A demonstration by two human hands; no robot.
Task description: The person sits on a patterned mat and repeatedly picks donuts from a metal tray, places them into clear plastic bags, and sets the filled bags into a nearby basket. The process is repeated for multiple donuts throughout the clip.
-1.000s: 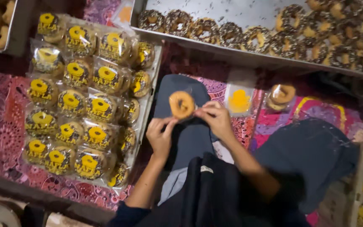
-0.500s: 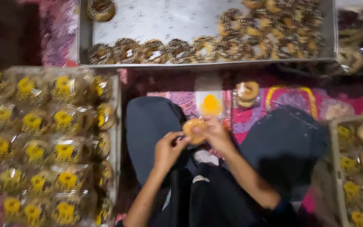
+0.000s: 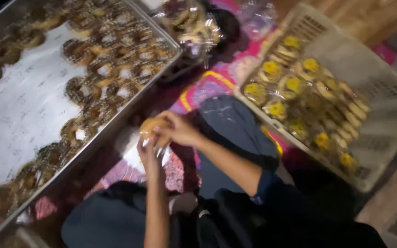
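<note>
While both your hands meet over your lap near the middle of the view, you have one doughnut (image 3: 155, 128) between them, seemingly in a clear wrapper, though blur makes that hard to confirm. Your right hand (image 3: 178, 131) wraps over it from about 3 o'clock, fingers curled close around it. Your left hand (image 3: 149, 154) comes up from 6 o'clock, fingertips pinched narrowly at its lower edge.

I judge the work to be partway done. The white basket (image 3: 382, 101) at 2 o'clock already holds many bagged doughnuts with yellow labels, and there is a loose pile of clear bags (image 3: 191, 23) at 12 o'clock. The metal tray (image 3: 24, 110) at 10 o'clock still carries rows of bare glazed doughnuts along its far and near edges, with its middle bare, so plenty look unwrapped.
</note>
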